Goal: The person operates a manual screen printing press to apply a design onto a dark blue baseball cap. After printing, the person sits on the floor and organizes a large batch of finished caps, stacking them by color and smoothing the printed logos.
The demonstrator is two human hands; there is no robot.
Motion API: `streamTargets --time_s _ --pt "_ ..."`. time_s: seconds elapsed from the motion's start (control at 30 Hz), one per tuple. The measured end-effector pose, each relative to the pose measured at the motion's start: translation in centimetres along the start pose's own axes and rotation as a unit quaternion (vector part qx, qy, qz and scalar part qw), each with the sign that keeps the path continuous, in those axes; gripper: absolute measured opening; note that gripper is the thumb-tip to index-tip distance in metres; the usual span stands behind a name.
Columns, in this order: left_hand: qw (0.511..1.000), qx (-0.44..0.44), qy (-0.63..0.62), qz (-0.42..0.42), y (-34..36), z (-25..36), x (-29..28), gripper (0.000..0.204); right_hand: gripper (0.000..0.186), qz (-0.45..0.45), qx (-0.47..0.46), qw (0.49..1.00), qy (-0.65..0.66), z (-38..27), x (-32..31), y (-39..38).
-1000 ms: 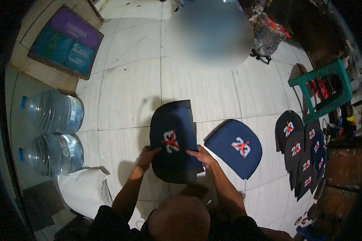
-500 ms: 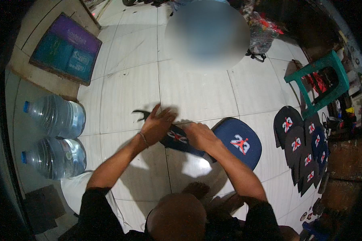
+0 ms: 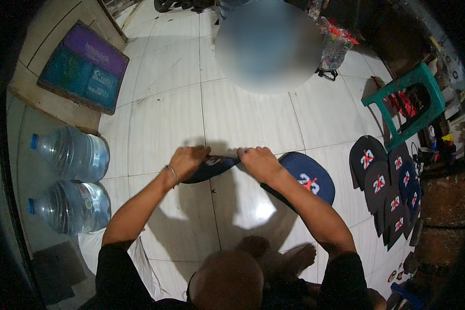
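Observation:
A dark navy cap front piece [image 3: 207,172] with a red-and-white emblem is stretched between my two hands, above the tiled floor. My left hand [image 3: 187,162] grips its left end, fingers closed around the edge. At its right tip, my right hand [image 3: 260,162] pinches the fabric. Next to my right forearm lies a stack of navy cap pieces [image 3: 324,175], emblem side up; the forearm hides part of it.
Several dark cap pieces [image 3: 378,178] overlap on the floor at right, below a green plastic stool [image 3: 439,98]. Two large water bottles [image 3: 75,155] lie at left near a purple-and-teal board [image 3: 106,59]. A blurred shape [image 3: 268,46] and a clear bag [image 3: 335,49] are at the far side.
The held cap piece has turned from slanting to nearly level and moved away from me. The dark forked thing by my left hand no longer shows.

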State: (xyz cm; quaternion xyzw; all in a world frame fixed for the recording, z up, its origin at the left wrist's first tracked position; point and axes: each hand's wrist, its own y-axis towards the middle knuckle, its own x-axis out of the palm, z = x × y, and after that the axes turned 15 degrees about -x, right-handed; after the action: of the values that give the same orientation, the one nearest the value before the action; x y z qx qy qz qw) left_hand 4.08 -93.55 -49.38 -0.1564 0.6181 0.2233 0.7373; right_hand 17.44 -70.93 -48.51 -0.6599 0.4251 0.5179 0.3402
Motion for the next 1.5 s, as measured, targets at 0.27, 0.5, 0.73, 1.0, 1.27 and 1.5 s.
streamTargets --time_s 0.27,0.5,0.73,1.0,1.27,1.5 --pt "0.992 0.018 0.103 0.076 6.0 0.9 -6.2 0.024 0.026 0.039 0.082 0.874 0.477 3.9 2.0 0.2" --pt "0.921 -0.359 -0.149 -0.021 -6.8 1.7 5.7 0.053 0.030 0.102 0.332 0.634 0.691 -2.2 17.0 -4.5" --pt "0.511 -0.565 -0.630 -0.150 -14.2 1.7 13.4 0.044 0.038 0.104 0.243 0.481 0.836 -3.4 19.4 -7.4" --pt "0.533 -0.439 -0.723 -0.039 -11.8 6.9 12.6 0.046 0.061 0.088 0.189 0.906 0.368 -7.8 13.9 -4.7" --pt "0.594 -0.422 -0.680 0.080 -6.3 9.6 9.6 0.042 0.080 0.187 0.164 0.870 0.427 -10.8 8.0 -3.8" --pt "0.786 -0.353 -0.482 0.161 -6.2 9.4 8.2 0.077 0.087 0.252 0.090 0.844 0.464 -7.0 4.1 -2.4"
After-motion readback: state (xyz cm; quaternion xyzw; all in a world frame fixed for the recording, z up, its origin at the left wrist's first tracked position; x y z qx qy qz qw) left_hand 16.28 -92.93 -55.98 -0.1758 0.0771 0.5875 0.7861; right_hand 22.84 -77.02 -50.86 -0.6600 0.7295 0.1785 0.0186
